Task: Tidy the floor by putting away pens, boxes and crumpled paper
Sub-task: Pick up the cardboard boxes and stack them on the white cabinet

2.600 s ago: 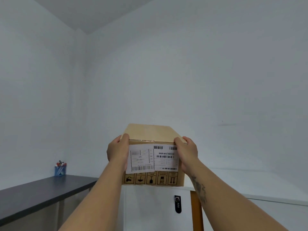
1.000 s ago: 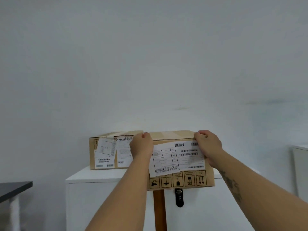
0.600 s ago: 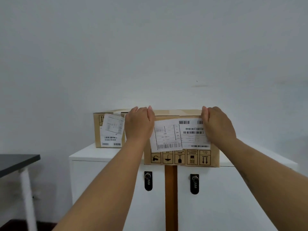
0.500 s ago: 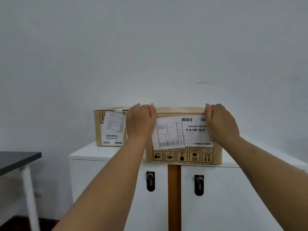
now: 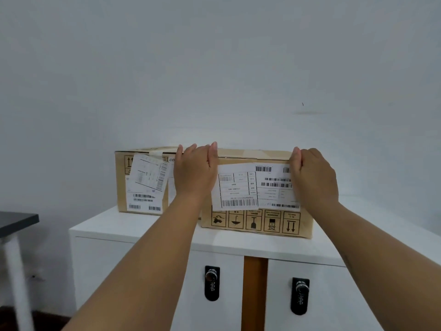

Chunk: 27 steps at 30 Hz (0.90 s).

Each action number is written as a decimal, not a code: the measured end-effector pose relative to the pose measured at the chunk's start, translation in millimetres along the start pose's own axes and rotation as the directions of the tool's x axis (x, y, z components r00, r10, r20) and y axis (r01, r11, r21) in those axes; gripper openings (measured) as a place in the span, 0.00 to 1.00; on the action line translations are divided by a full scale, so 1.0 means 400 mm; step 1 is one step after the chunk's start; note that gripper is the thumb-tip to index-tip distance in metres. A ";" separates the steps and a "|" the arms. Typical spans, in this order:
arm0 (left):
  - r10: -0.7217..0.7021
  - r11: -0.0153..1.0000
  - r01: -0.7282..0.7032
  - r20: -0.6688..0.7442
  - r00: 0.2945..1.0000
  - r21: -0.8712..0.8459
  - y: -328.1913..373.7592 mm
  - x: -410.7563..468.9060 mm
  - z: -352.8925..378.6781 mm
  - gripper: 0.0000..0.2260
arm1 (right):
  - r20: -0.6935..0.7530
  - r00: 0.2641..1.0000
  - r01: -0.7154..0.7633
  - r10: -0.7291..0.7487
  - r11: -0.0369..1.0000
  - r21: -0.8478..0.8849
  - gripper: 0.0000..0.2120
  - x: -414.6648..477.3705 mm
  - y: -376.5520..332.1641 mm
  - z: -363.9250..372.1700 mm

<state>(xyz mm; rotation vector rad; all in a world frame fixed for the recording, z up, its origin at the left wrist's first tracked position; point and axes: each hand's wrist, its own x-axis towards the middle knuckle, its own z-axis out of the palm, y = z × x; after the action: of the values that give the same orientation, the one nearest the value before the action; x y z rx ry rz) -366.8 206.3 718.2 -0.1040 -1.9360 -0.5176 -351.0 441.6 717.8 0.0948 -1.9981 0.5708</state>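
Note:
A brown cardboard box (image 5: 260,222) with white shipping labels and handling symbols stands on top of a white cabinet (image 5: 143,231). My left hand (image 5: 194,173) lies flat against the box's front face near its left edge, fingers straight and pointing up. My right hand (image 5: 313,177) presses the front face the same way near the right edge. A second labelled cardboard box (image 5: 143,185) stands on the cabinet behind and to the left, close to the wall, partly hidden by my left hand.
The cabinet has two doors with black combination locks (image 5: 212,283) and a brown strip between them. A dark table (image 5: 16,222) with a white leg stands at the left. A plain white wall rises directly behind the boxes.
The box has gone from being carried to standing on the cabinet and has slid back from the front edge. My hands moved from its sides to flat against its front.

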 end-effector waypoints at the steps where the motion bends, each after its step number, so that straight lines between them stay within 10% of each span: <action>1: 0.002 1.000 -0.002 -0.012 1.000 -0.005 -0.003 0.004 0.007 0.22 | -0.003 1.000 -0.003 0.003 1.000 0.003 0.24 0.003 0.001 0.011; 16: 0.117 0.975 -0.069 -0.224 0.967 0.213 -0.069 0.032 0.128 0.20 | -0.098 0.995 -0.010 0.010 1.000 0.004 0.22 0.053 0.024 0.122; 27: 0.164 0.853 -0.242 0.204 0.965 0.463 0.014 0.031 -0.035 0.13 | 0.194 0.980 0.039 -0.032 0.999 -0.032 0.21 0.055 -0.015 0.004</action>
<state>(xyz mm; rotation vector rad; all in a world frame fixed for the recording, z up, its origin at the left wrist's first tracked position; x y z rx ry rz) -358.4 203.8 735.6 -0.0264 -2.1234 0.1335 -361.1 439.5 738.1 0.1695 -2.1904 0.5188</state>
